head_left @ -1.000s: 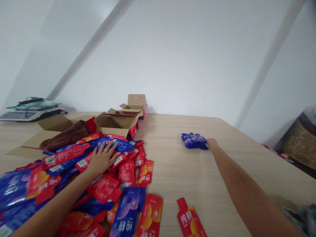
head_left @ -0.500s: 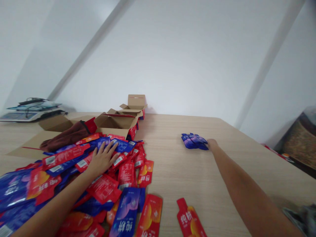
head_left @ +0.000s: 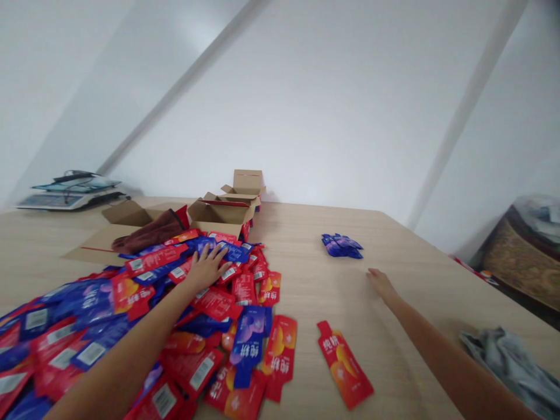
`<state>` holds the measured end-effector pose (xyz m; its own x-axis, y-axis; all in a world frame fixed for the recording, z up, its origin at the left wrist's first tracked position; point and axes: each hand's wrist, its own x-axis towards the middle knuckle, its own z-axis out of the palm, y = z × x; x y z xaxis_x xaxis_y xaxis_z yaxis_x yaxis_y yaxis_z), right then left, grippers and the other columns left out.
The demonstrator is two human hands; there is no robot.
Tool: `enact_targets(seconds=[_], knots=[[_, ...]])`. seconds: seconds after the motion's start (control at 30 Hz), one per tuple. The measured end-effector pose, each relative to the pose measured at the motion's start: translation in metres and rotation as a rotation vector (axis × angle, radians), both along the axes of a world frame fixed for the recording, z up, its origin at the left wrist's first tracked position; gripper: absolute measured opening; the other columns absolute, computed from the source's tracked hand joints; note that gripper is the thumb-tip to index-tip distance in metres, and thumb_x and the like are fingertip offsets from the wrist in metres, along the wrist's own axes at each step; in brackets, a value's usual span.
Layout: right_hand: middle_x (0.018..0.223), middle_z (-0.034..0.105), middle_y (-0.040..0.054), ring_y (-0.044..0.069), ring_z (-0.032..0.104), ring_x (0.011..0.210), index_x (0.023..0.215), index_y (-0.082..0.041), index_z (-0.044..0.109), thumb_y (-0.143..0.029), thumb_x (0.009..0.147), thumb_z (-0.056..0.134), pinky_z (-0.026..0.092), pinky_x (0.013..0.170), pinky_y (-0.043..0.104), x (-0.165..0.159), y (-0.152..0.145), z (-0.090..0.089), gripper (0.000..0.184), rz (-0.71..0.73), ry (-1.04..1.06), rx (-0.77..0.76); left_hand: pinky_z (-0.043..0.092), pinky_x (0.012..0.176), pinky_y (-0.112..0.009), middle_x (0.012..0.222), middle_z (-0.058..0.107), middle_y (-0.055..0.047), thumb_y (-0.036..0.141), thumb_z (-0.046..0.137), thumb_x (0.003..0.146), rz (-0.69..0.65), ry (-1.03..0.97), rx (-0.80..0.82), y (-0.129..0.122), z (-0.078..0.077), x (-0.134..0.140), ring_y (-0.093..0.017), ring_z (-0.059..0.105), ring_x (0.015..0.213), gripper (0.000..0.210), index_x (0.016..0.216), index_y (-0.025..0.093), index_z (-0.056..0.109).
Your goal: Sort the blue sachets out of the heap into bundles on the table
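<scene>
My left hand point(head_left: 206, 269) lies with fingers spread on the heap of red and blue flat pouches point(head_left: 214, 302), touching a blue pouch point(head_left: 234, 252) near the top. Right of the heap, a small overlapping stack of blue pouches point(head_left: 341, 245) rests on the table. My right hand point(head_left: 380, 283) is just to the near right of that stack, apart from it, with fingers loosely extended and nothing in them. Between my arms a single red pouch point(head_left: 345, 364) with orange fruit print lies face up.
Open cardboard boxes point(head_left: 223, 213) stand in a row behind the heap. A brown cloth point(head_left: 151, 231) lies across an open carton's flap point(head_left: 94, 245). At the far left is a scale point(head_left: 65, 200) with items on top. Grey cloth point(head_left: 510, 361) sits on the right edge.
My right hand has let go of the blue pouch stack and drawn back toward me. My left hand stays on the heap. The view has shifted slightly.
</scene>
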<state>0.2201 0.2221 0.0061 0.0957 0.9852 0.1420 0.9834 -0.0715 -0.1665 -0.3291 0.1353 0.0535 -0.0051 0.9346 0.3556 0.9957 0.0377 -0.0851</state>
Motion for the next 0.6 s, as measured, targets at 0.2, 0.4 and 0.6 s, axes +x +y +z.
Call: enact_targets(seconds=[0.2,0.4,0.6], knots=[[0.138,0.046,0.0087,0.020,0.042,0.127,0.137,-0.018,0.040,-0.041,0.089,0.030,0.035,0.103,0.032,-0.066,-0.128,-0.033,0.054,0.380,0.163,-0.046,0.012,0.101,-0.065,0.147,0.031,-0.010,0.052,0.036,0.087,-0.051,-0.133,-0.147,-0.020,0.003,0.016,-0.038,0.015,0.137,0.058,0.138,0.025,0.038],[0.150,0.025,0.0010,0.028,0.021,0.137,0.139,-0.035,0.034,-0.051,0.083,0.043,0.022,0.108,0.049,-0.120,-0.230,-0.050,0.059,0.569,0.041,0.028,0.009,0.102,-0.067,0.150,0.023,-0.011,0.054,0.037,0.086,-0.112,-0.171,-0.191,-0.061,-0.009,0.069,-0.042,0.007,0.137,0.063,0.140,0.023,0.034],[0.144,0.037,0.0071,0.025,0.029,0.133,0.135,-0.026,0.042,-0.035,0.089,0.034,0.022,0.107,0.046,-0.138,-0.223,-0.028,0.048,0.502,-0.004,0.084,0.022,0.108,-0.051,0.144,0.038,-0.008,0.037,0.043,0.087,-0.332,-0.289,-0.178,-0.100,-0.002,0.094,-0.028,0.027,0.135,0.050,0.136,0.024,0.041]])
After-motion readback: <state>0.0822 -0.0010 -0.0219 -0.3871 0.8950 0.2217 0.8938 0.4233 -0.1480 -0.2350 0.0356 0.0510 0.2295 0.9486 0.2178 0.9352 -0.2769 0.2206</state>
